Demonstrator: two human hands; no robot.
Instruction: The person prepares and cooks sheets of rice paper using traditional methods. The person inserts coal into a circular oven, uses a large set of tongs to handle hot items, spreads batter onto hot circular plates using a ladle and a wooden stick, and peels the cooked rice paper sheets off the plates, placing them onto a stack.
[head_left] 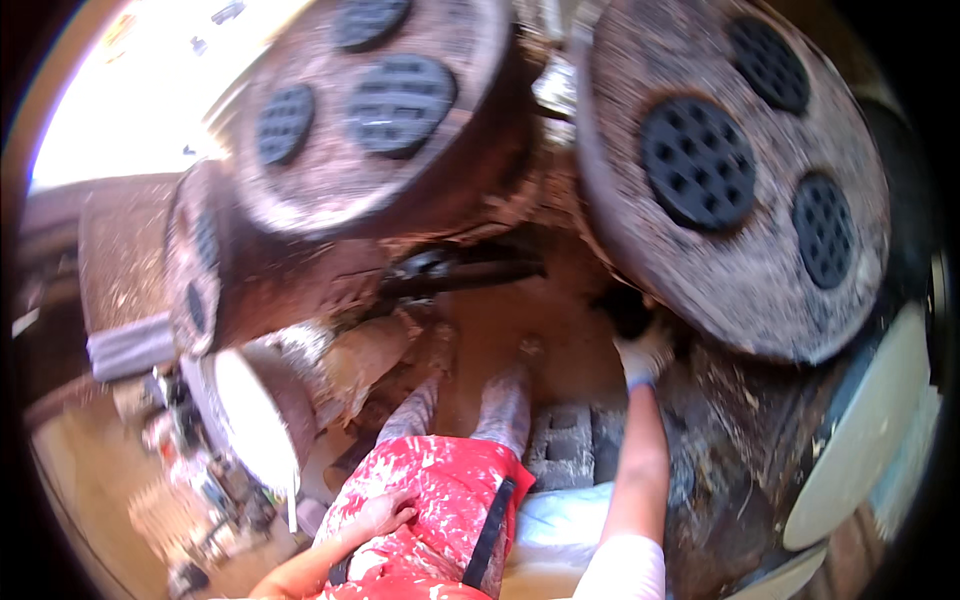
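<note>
My right hand (645,355) reaches forward, low beside the underside of a large round clay-coloured drum (740,290). It looks pale, as if gloved or coated. Its fingers blur against a dark shape (627,312), so whether it grips that is unclear. Black discs with holes, such as this perforated disc (697,163), sit in the drum's pale, rough face. My left hand (385,513) rests on the red, white-flecked garment (440,465) over my lap, holding nothing, with fingers loosely extended. A black strap (490,535) lies across the garment.
A second clay-coloured drum (330,190) with black discs stands ahead to the left. A dark bar (480,275) lies low between the drums. A grey hollow block (562,445) is by my legs. Large pale round pieces (860,440) lean at right; a white-topped bucket (250,420) stands at left.
</note>
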